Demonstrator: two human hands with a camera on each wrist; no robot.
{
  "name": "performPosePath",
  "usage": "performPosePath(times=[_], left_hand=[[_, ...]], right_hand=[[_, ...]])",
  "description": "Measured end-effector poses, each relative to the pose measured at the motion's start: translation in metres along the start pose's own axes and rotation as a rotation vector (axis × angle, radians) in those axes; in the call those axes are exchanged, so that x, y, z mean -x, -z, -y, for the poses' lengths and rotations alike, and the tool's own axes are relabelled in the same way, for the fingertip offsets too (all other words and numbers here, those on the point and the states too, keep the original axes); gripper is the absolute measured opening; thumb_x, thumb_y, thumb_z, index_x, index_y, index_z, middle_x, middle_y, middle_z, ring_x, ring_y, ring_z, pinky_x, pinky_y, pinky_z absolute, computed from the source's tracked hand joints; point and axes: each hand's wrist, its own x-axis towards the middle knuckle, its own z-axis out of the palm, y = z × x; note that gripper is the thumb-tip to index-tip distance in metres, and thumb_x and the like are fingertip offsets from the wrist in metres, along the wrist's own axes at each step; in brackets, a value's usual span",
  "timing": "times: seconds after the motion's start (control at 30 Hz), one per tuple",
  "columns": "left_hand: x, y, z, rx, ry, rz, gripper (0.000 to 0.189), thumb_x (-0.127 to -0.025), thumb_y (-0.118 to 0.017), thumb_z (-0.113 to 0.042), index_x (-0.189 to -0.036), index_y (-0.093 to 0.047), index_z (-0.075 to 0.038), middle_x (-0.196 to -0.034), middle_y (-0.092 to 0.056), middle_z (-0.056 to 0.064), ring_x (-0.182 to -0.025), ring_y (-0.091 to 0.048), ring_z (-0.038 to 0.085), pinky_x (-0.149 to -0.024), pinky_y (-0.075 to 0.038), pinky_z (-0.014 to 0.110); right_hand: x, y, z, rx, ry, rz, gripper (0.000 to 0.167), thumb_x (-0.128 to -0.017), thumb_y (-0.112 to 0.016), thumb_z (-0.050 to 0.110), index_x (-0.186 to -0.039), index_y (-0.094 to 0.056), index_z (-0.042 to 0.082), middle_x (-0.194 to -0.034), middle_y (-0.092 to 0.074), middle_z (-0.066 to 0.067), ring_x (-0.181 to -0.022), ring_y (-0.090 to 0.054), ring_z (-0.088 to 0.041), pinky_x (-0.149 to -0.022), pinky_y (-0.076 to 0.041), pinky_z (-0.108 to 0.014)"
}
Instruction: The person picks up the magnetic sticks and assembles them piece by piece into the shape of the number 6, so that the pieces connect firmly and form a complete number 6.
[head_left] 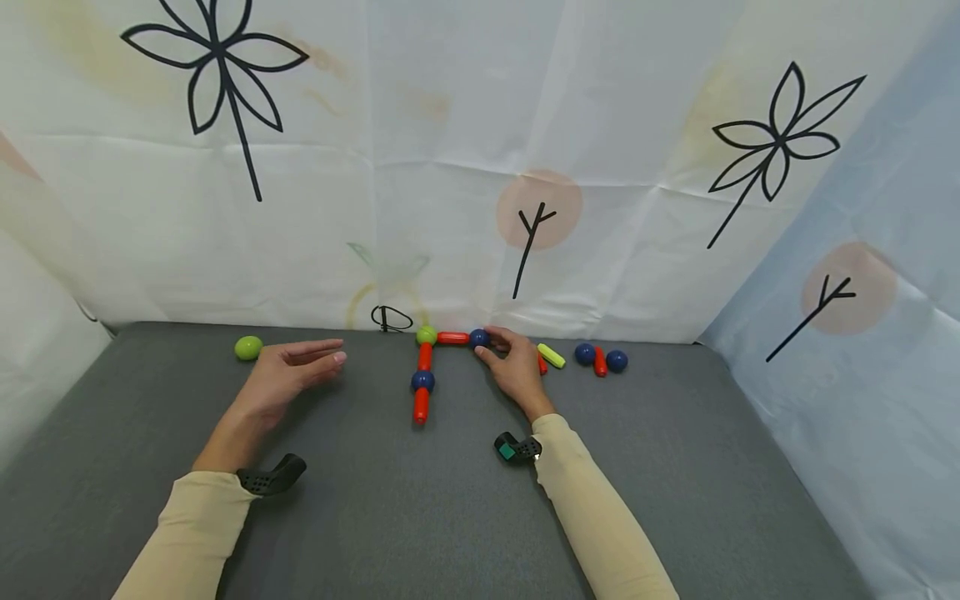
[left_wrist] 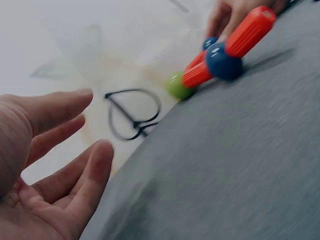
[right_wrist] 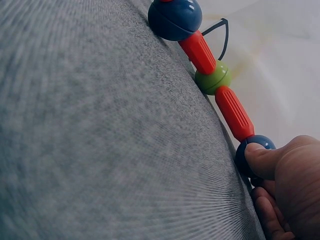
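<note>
Blue ball [head_left: 478, 337] on red-rod chain [head_left: 424, 369]

On the counter [head_left: 450, 517], the jointed rod-and-ball chain [head_left: 424, 367] lies at the middle back. A lone ball [head_left: 248, 347] sits far to its left; loose rods and balls [head_left: 592, 358] lie to its right.

Open grey felt tabletop [head_left: 450, 517] lies in front of the L-shaped chain of red plastic rods and balls [head_left: 424, 367]. Behind it, the white printed backdrop cloth [head_left: 450, 208] blocks passage.
</note>
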Motion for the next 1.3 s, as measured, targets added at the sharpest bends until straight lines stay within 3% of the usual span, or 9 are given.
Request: performPosePath(times=[0.17,0.37,0.6,0.73,0.83,1.0,1.17,1.3], left_hand=[[0.004,0.023,0.001,-0.017,-0.032,-0.149,0.058,-0.094,-0.075,-0.032,-0.141,-0.060,-0.003,-0.101,-0.070,-0.023,-0.093,-0.070,0.006,-0.081,-0.055,0.021],[0.010,0.042,0.006,0.062,-0.068,-0.333,0.048,-0.091,-0.079,-0.023,-0.134,-0.067,-0.006,-0.095,-0.072,-0.021,-0.085,-0.071,0.001,-0.072,-0.054,0.015],[0.010,0.054,0.009,0.031,-0.036,-0.579,0.048,-0.088,-0.082,-0.021,-0.132,-0.069,-0.006,-0.090,-0.071,-0.023,-0.085,-0.065,-0.003,-0.065,-0.051,0.012],[0.010,0.057,0.014,0.017,-0.004,-0.677,0.046,-0.088,-0.082,-0.020,-0.131,-0.070,-0.006,-0.092,-0.069,-0.025,-0.092,-0.058,0.000,-0.065,-0.048,0.010],[0.010,0.059,0.018,0.006,0.023,-0.704,0.046,-0.088,-0.081,-0.021,-0.131,-0.070,-0.008,-0.096,-0.067,-0.025,-0.093,-0.053,0.001,-0.065,-0.047,0.008],[0.009,0.061,0.026,-0.070,0.074,-0.693,0.052,-0.088,-0.082,-0.027,-0.135,-0.067,-0.012,-0.100,-0.061,-0.022,-0.096,-0.051,0.000,-0.069,-0.043,0.011],[0.007,0.060,0.032,-0.194,0.111,-0.656,0.057,-0.090,-0.079,-0.032,-0.141,-0.063,-0.014,-0.128,-0.064,0.000,-0.111,-0.053,0.007,-0.079,-0.041,0.015],[0.007,0.057,0.034,-0.303,0.099,-0.609,0.057,-0.092,-0.076,-0.032,-0.144,-0.060,-0.012,-0.143,-0.057,0.017,-0.114,-0.054,0.015,-0.078,-0.040,0.015]], right_hand=[[0.000,0.000,-0.001,0.004,-0.006,0.005,0.042,-0.090,-0.079,0.013,-0.131,-0.069,0.007,-0.121,-0.071,-0.013,-0.109,-0.066,-0.028,-0.096,-0.050,-0.044],[0.000,0.000,0.000,0.003,-0.009,0.005,0.042,-0.090,-0.080,0.013,-0.130,-0.069,0.007,-0.121,-0.071,-0.013,-0.109,-0.067,-0.028,-0.096,-0.050,-0.044],[0.000,0.000,0.000,-0.006,-0.007,0.004,0.042,-0.090,-0.079,0.013,-0.130,-0.070,0.007,-0.120,-0.072,-0.013,-0.109,-0.067,-0.028,-0.096,-0.050,-0.044],[0.000,0.001,0.001,-0.006,-0.003,0.005,0.041,-0.090,-0.080,0.013,-0.130,-0.070,0.007,-0.120,-0.072,-0.012,-0.108,-0.067,-0.028,-0.096,-0.051,-0.044],[0.000,0.001,0.001,-0.008,0.004,0.003,0.041,-0.090,-0.080,0.013,-0.130,-0.070,0.006,-0.120,-0.072,-0.013,-0.108,-0.067,-0.028,-0.095,-0.051,-0.044],[0.000,0.001,0.001,-0.011,0.013,0.002,0.041,-0.090,-0.079,0.013,-0.130,-0.070,0.006,-0.120,-0.072,-0.014,-0.108,-0.067,-0.029,-0.095,-0.051,-0.044],[0.000,0.001,0.000,-0.014,0.016,0.002,0.041,-0.090,-0.079,0.012,-0.130,-0.069,0.005,-0.121,-0.071,-0.014,-0.109,-0.067,-0.029,-0.096,-0.051,-0.044],[0.000,0.001,-0.001,-0.015,0.019,0.003,0.042,-0.090,-0.079,0.012,-0.130,-0.069,0.005,-0.121,-0.071,-0.015,-0.109,-0.067,-0.030,-0.096,-0.051,-0.044]])
